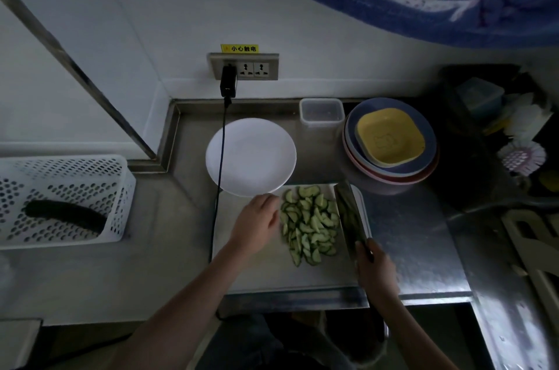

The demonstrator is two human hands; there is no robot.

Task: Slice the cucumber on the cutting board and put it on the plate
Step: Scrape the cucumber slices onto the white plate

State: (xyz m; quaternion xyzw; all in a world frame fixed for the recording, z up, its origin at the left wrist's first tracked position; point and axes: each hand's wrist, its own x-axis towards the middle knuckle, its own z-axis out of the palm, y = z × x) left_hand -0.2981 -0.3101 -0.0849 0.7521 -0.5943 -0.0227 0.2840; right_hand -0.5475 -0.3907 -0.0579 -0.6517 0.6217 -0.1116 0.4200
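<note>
Many half-moon cucumber slices (pixel 310 226) lie heaped on the white cutting board (pixel 266 273), which sits on a steel counter (pixel 414 236). The heap lies between the two hands. The left hand (pixel 257 224) rests on the board just beside the heap's left edge, its back turned up and its fingers bent toward the slices; whether the fingertips touch them or hold any piece cannot be told. The right hand (pixel 375 271) grips the handle of a cleaver (pixel 351 218), whose broad blade stands on its edge along the right side of the heap, touching or nearly touching the outermost slices.

Beyond the board, a white plate (pixel 251 156) sits on the counter with its near rim overlapping the board's far left corner, just above the left hand; no slices lie on it. A black cable (pixel 220 176) runs across the plate's left part from an adapter plugged into a wall socket (pixel 243 66). To the right of the plate stands a clear plastic box (pixel 322 112), and beside that a stack of bowls topped by a yellow square dish (pixel 390 136). Well to the left, a white perforated basket (pixel 63 200) holds one whole dark cucumber (pixel 66 215).
</note>
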